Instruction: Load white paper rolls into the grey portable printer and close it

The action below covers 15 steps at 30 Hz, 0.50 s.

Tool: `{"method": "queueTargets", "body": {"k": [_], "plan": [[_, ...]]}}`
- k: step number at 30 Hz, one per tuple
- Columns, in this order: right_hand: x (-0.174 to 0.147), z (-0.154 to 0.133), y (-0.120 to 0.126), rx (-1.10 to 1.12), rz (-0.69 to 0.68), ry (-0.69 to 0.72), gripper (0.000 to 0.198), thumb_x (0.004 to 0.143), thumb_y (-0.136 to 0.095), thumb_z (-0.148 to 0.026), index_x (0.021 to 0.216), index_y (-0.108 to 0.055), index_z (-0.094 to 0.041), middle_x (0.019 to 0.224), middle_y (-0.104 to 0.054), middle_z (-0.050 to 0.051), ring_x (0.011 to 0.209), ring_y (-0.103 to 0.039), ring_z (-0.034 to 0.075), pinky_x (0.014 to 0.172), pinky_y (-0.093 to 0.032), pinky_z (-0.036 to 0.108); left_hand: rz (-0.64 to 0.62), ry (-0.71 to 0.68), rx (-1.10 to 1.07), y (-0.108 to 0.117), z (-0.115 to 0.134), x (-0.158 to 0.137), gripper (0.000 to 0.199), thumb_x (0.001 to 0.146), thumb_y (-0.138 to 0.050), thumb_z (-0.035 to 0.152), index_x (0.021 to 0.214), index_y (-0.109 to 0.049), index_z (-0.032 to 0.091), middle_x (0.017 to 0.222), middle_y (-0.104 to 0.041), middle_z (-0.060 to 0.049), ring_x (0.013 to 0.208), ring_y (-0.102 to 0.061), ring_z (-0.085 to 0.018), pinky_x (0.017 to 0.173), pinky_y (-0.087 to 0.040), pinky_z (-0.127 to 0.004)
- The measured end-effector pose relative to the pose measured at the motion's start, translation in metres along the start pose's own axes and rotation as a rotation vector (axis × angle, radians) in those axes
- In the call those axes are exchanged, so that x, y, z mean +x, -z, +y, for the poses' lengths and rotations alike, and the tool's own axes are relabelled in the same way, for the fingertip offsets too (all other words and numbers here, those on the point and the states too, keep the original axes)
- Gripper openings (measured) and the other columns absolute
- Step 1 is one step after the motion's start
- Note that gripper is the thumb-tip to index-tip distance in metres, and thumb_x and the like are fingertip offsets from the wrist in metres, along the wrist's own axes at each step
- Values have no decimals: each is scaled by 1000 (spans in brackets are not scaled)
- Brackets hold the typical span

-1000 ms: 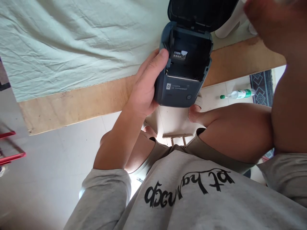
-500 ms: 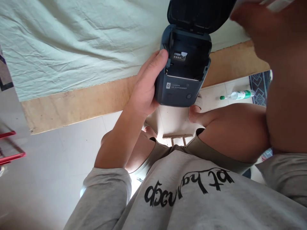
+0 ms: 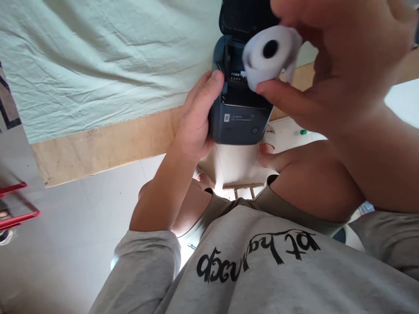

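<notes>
My left hand grips the side of a dark blue portable label printer, thumb on its left edge. Its black lid is flipped up, baring a compartment with a small printed label inside. Between the thumb and fingers of my right hand is a white paper roll with a dark core hole. The roll hangs over the right part of the compartment and hides it, so I cannot tell whether the two touch. A short loose paper end shows at the roll's right.
A pale green cloth covers a surface with a wooden edge beyond my knees. Red metal bars stand at the far left. On the tiled floor, a bottle's green cap shows beside my right leg.
My right hand has come in from the upper right, bringing the paper roll over the printer. The printer has shifted slightly left in view, still in my left hand.
</notes>
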State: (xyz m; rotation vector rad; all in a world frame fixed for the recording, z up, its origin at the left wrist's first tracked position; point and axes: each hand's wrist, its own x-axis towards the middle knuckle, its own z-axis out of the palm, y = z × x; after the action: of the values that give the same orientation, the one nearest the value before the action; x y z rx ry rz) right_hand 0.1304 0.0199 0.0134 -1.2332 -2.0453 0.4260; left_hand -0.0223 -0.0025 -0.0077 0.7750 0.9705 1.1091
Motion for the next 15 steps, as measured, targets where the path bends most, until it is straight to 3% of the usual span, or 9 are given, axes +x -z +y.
{"method": "queueTargets", "body": {"k": [3, 7, 9, 15], "plan": [[0, -6, -5, -189, -122, 57, 55, 67, -31, -42, 117, -30, -19, 107, -37, -8, 87, -38, -8, 80, -33, 5, 0, 12, -10, 1, -1, 1, 17, 66, -39, 40, 73, -48, 28, 77, -53, 3, 72, -52, -10, 56, -37, -21], [0, -6, -4, -355, -145, 38, 40, 68, -29, -36, 102, -40, -19, 97, -41, -9, 86, -40, -7, 77, -29, 12, -7, 20, 12, 2, -1, 1, 17, 67, -39, 41, 72, -49, 28, 78, -54, 4, 74, -53, -11, 58, -37, -23], [1, -6, -2, -352, -139, 59, 37, 69, -29, -36, 98, -44, -20, 89, -43, -9, 84, -39, -8, 74, -28, 13, -6, 8, 9, 2, -1, 0, 18, 67, -39, 41, 73, -49, 28, 79, -54, 4, 75, -53, -11, 58, -37, -22], [2, -1, -3, -335, -141, 108, 35, 71, -27, -36, 98, -46, -22, 97, -43, -12, 89, -40, -7, 76, -30, 13, -13, -13, 15, 2, -3, 0, 24, 67, -39, 42, 81, -49, 25, 79, -52, 1, 75, -51, -12, 55, -36, -21]]}}
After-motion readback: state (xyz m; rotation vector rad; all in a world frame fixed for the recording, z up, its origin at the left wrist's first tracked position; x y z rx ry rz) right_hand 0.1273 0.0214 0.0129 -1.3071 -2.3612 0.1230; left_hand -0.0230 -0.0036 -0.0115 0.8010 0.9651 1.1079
